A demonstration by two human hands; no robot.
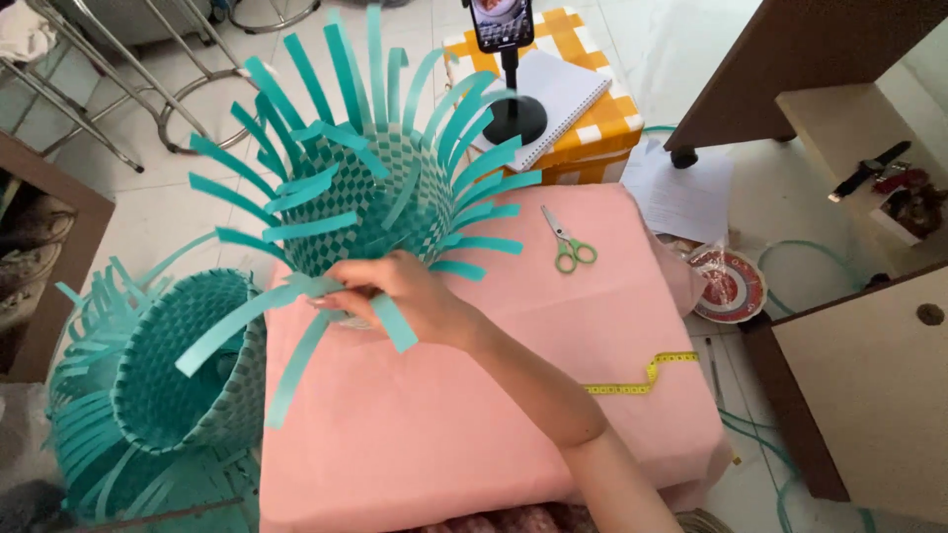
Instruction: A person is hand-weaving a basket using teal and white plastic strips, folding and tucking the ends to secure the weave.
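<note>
Woven teal basket (370, 192), unfinished, loose strips fanning from its rim; lying on its side on the pink cloth (494, 415); right hand (410, 296) at its lower edge, fingers pinched on a strip; left hand out of view; green scissors (571, 247) and yellow tape measure (642, 378) on the cloth; second basket (183, 365) to the left.

There is one view only. The camera sits on the person's head and looks down and forward, from close above. The pink table (494, 415) fills the middle and the bottom. The person's right arm comes in from 5 o'clock. The teal woven basket (365, 188) is near, up at 11 o'clock. The white floor (790, 197) shows at 1 o'clock.
</note>
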